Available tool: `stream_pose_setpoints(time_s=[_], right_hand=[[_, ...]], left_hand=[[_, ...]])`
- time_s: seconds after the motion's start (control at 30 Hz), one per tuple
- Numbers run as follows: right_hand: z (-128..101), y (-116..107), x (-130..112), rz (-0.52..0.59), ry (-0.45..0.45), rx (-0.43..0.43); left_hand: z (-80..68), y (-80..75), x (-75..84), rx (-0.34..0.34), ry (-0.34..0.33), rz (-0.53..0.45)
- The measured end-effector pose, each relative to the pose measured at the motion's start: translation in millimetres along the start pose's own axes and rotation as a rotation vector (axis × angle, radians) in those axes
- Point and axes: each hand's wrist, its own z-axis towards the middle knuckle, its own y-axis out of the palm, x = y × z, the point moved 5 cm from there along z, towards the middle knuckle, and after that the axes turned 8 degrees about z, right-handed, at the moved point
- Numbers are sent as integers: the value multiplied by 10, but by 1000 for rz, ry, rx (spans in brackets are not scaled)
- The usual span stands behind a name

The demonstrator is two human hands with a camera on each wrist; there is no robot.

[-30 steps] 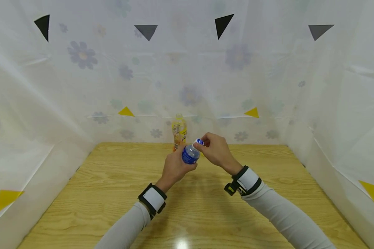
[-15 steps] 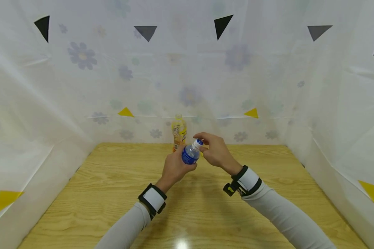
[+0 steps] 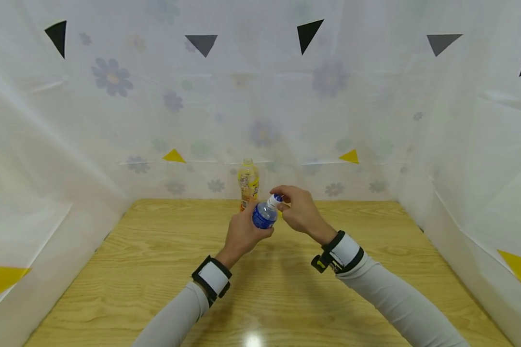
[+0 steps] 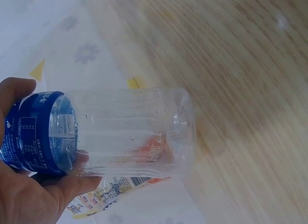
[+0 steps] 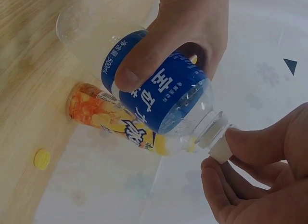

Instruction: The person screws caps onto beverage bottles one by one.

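My left hand grips a clear plastic drink bottle around its blue label, holding it tilted above the table. In the left wrist view the lower part of the bottle looks transparent, with droplets inside. A white screw cap with a blue top sits at the bottle's mouth. Thumb and fingers of my right hand pinch that cap, as the right wrist view shows. Behind the held bottle stands an uncapped bottle with a yellow and orange label.
On the wooden table, a loose yellow cap lies near the labelled bottle. White sheeting with flowers and taped triangles walls the table at the back and both sides.
My right fingers were on the cap, then spread apart from it half a second ago, and now pinch it again. The left hand and bottle have hardly moved.
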Motion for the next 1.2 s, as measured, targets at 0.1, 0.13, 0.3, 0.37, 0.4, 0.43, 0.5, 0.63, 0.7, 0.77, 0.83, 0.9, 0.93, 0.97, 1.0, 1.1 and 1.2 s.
stream_pose_setpoints(time_s=[0.1, 0.13, 0.3, 0.37, 0.4, 0.43, 0.5, 0.63, 0.7, 0.77, 0.83, 0.9, 0.93, 0.97, 1.0, 1.1, 1.2], right_hand=[[5, 0, -6, 0, 6, 7], [6, 0, -6, -1, 8, 11], [15, 0, 11, -3, 30, 34], [16, -3, 24, -6, 35, 43], [17, -6, 30, -10, 37, 49], [17, -8, 36, -11, 36, 54], [15, -12, 54, -20, 39, 62], [14, -13, 84, -23, 51, 68], [16, -9, 94, -21, 57, 67], [18, -10, 98, -22, 58, 66], [20, -14, 96, -23, 57, 66], [21, -18, 92, -25, 58, 61], [21, -19, 90, -23, 61, 57], [21, -21, 88, -22, 65, 51], [21, -21, 87, -18, 71, 43], [21, -17, 80, -5, 93, 14], [29, -12, 64, -6, 84, -12]], left_hand=[[1, 1, -1, 0, -1, 4], [2, 1, -2, 0, -2, 4], [1, 7, -14, -7, -11, 6], [0, 10, -16, -7, -12, 8], [0, 10, -15, -7, -12, 7], [1, 10, -14, -7, -13, 5], [2, 12, -13, -7, -13, 0], [3, 8, -10, -8, -15, -7], [2, 4, -10, -8, -15, -6], [1, -1, -6, -9, -15, -4], [3, -1, -4, -12, -14, -1], [5, -2, -5, -15, -15, -3], [8, 0, -6, -17, -17, -5], [9, 0, -8, -19, -20, -7], [10, 1, -9, -19, -21, -8], [10, 5, -17, -20, -26, -3], [9, 12, -23, -19, -23, 7]])
